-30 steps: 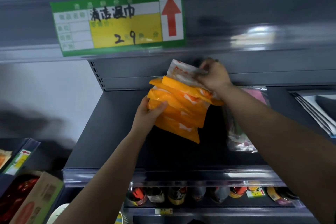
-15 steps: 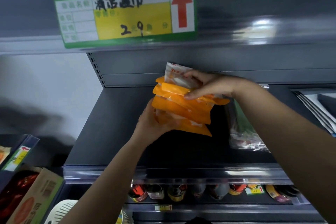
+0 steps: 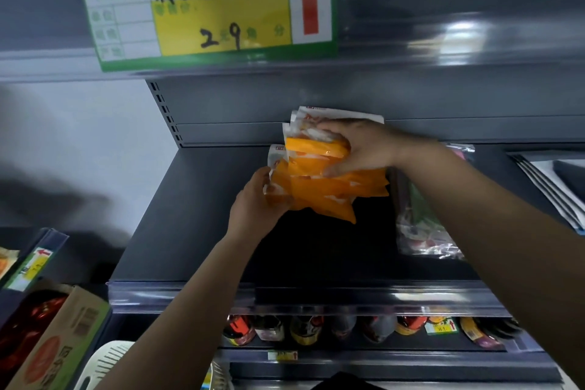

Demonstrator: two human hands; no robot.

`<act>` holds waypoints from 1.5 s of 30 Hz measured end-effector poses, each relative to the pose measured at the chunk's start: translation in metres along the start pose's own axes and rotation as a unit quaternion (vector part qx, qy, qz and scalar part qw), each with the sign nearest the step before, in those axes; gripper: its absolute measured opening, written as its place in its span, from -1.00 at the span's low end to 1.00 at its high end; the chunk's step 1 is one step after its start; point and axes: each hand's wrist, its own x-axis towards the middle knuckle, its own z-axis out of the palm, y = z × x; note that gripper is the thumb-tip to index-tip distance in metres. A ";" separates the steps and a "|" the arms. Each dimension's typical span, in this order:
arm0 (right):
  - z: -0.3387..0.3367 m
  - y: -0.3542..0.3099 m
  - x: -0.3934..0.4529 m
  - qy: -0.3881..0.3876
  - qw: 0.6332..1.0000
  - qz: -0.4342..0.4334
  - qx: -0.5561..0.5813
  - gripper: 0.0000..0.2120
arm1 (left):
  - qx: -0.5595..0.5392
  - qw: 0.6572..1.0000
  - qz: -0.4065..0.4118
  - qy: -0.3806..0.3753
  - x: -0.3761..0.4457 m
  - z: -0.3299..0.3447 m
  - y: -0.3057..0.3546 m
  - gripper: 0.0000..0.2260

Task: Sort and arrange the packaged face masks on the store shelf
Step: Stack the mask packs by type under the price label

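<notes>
Masks (image 3: 323, 190), light, slippery packets, splay above the shelf (image 3: 190, 231); left hand (image 3: 256, 209) grips the edge, right hand (image 3: 364, 149) clasps the top.

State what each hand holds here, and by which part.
Both grip the stack of orange face mask packets: left hand at its lower left end, right hand over the top packets.

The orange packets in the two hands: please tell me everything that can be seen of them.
The orange packets are a fanned bundle of flat, glossy plastic pouches, orange with white printed ends; their count is unclear. They are held tilted above the dark grey shelf, apparently off its surface. The left hand grips the lower left corner; the right hand holds the upper packets from the right, fingers curled over their front. The white tops point up and left, and the orange ends splay down to the right.
</notes>
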 end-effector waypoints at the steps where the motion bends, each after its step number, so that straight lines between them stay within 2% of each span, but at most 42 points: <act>1: 0.002 0.003 0.000 0.015 1.000 -0.004 -0.005 -0.14 | 0.006 1.000 0.004 -0.002 0.001 0.002 -0.002 -0.44; 3: 0.003 0.009 0.000 0.058 0.998 -0.027 -0.002 -0.19 | 0.002 1.000 0.003 -0.010 0.000 0.004 -0.002 -0.39; 6: 0.002 0.018 -0.003 0.044 0.997 -0.036 0.052 -0.23 | -0.046 0.998 -0.021 -0.033 0.001 0.000 0.001 -0.26; 7: -0.001 0.020 -0.005 0.043 0.992 -0.015 0.116 -0.27 | -0.075 0.996 -0.025 -0.040 0.004 -0.003 0.002 -0.30; 9: -0.006 0.025 -0.006 0.104 0.956 0.055 0.267 -0.44 | -0.154 0.986 -0.043 -0.054 0.009 -0.008 0.002 -0.51; 10: -0.008 0.029 -0.004 0.130 0.944 0.101 0.287 -0.51 | -0.191 0.978 -0.057 -0.059 0.011 -0.011 0.003 -0.59; 12: -0.006 0.040 0.000 0.102 0.956 0.175 0.213 -0.53 | -0.223 0.969 -0.087 -0.067 0.018 -0.013 0.004 -0.63; 14: 0.001 0.045 0.001 0.065 0.961 0.196 0.183 -0.53 | -0.226 0.962 -0.124 -0.090 0.025 -0.013 0.010 -0.58; 16: 0.005 0.045 0.005 0.068 0.949 0.202 0.230 -0.50 | -0.213 0.960 -0.144 -0.110 0.032 -0.011 0.016 -0.43; 18: 0.005 0.042 0.010 0.055 0.941 0.209 0.259 -0.42 | -0.201 0.964 -0.134 -0.113 0.038 -0.012 0.024 -0.38; 22: 0.008 0.043 0.017 -0.025 0.906 0.253 0.338 -0.11 | -0.149 0.965 -0.170 -0.136 0.059 -0.014 0.044 -0.17; 24: 0.012 0.048 0.021 -0.043 0.885 0.268 0.378 0.04 | -0.124 0.960 -0.201 -0.151 0.065 -0.015 0.049 -0.19; 26: 0.011 0.041 0.020 -0.048 0.868 0.278 0.409 0.09 | -0.136 0.951 -0.224 -0.163 0.070 -0.019 0.048 -0.25; 27: 0.010 0.038 0.020 -0.055 0.862 0.278 0.420 -0.01 | -0.146 0.946 -0.233 -0.170 0.072 -0.021 0.047 -0.26; 29: 0.008 0.036 0.019 -0.066 0.849 0.277 0.446 -0.41 | -0.154 0.938 -0.243 -0.192 0.074 -0.026 0.043 -0.15; 30: 0.008 0.037 0.020 -0.062 0.839 0.283 0.460 -0.54 | -0.154 0.936 -0.244 -0.201 0.075 -0.028 0.042 -0.08; 32: 0.008 0.041 0.020 -0.053 0.822 0.298 0.483 -0.61 | -0.158 0.938 -0.233 -0.205 0.075 -0.031 0.041 -0.02; 33: 0.008 0.041 0.020 -0.058 0.813 0.302 0.495 -0.60 | -0.162 0.938 -0.228 -0.204 0.074 -0.032 0.042 -0.06; 35: 0.007 0.035 0.024 -0.072 0.803 0.299 0.510 -0.60 | -0.214 0.931 -0.211 -0.208 0.074 -0.033 0.045 -0.36; 37: 0.004 0.019 0.026 -0.083 0.800 0.293 0.518 -0.64 | -0.337 0.899 -0.180 -0.212 0.079 -0.033 0.047 -0.73; 38: 0.001 0.013 0.027 -0.078 0.805 0.297 0.507 -0.65 | -0.382 0.885 -0.167 -0.208 0.079 -0.034 0.048 -0.80; 39: -0.001 0.010 0.029 -0.071 0.810 0.304 0.497 -0.66 | -0.392 0.882 -0.162 -0.205 0.079 -0.036 0.046 -0.81; 41: -0.001 0.009 0.026 -0.063 0.811 0.323 0.484 -0.62 | -0.344 0.899 -0.173 -0.209 0.075 -0.039 0.038 -0.80; 45: 0.012 0.021 0.020 -0.038 0.794 0.347 0.497 -0.37 | -0.319 0.900 -0.206 -0.213 0.070 -0.040 0.026 -0.80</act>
